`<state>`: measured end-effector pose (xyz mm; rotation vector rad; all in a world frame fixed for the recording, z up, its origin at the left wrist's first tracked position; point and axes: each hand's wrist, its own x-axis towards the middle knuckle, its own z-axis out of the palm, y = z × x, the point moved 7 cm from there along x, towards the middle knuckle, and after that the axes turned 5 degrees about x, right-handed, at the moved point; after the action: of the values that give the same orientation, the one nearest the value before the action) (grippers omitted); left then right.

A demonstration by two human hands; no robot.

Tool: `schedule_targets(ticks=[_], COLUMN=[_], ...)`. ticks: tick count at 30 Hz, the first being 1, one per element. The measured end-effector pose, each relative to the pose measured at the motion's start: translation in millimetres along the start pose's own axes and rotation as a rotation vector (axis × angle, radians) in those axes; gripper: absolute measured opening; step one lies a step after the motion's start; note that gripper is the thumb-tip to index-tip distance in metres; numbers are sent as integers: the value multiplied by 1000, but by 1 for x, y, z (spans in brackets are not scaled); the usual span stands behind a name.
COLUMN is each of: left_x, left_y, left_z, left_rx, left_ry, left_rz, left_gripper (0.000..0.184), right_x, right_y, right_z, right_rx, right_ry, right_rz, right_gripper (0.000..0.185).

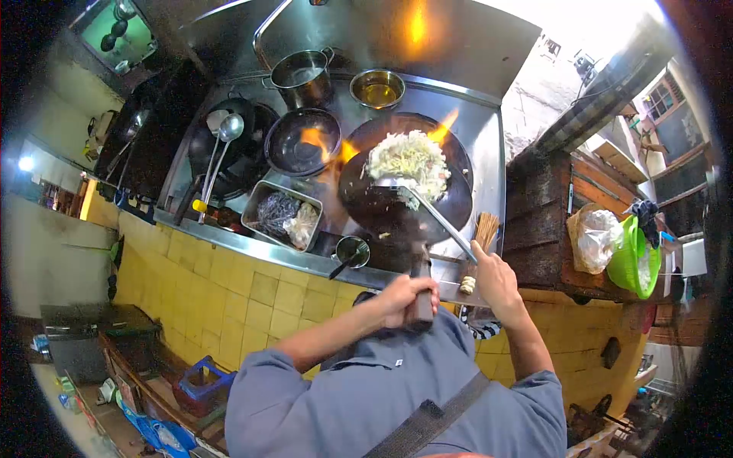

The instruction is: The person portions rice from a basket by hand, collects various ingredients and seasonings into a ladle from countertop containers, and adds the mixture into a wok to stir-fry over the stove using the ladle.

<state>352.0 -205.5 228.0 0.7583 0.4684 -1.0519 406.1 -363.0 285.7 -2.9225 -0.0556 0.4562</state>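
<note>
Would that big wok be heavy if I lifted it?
Probably heavy: the wok is wide, with lots of food. Those loose shreds might spill if it tilts. It could feel front-heavy, with its handle at one end.

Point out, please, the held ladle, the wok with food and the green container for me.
Held ladle (443, 223): head view, on its shaft.
Wok with food (369, 208): head view, on its bare inner wall.
Green container (628, 261): head view, on its side.

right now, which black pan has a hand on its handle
The wok with pale food: the left hand holds its handle; no hand touches the others.
</note>
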Motion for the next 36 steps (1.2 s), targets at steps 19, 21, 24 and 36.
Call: schedule_targets(ticks=[19,21,24,36], left_x=[125,124,128,123], left_y=[38,39,35,37], left_z=[-139,-142,-146,-144], left_rx=[339,328,297,284], left_ry=[172,158,141,139], left_rz=[472,451,409,440], left_gripper=[14,14,17,19], right_x=[69,93,93,108], right_y=[32,28,13,54], right_z=[112,137,106,118], right_rx=[638,539,497,392], right_ry=[109,28,34,26], right_rz=[43,118,152,298], right_gripper=[30,38,39,43])
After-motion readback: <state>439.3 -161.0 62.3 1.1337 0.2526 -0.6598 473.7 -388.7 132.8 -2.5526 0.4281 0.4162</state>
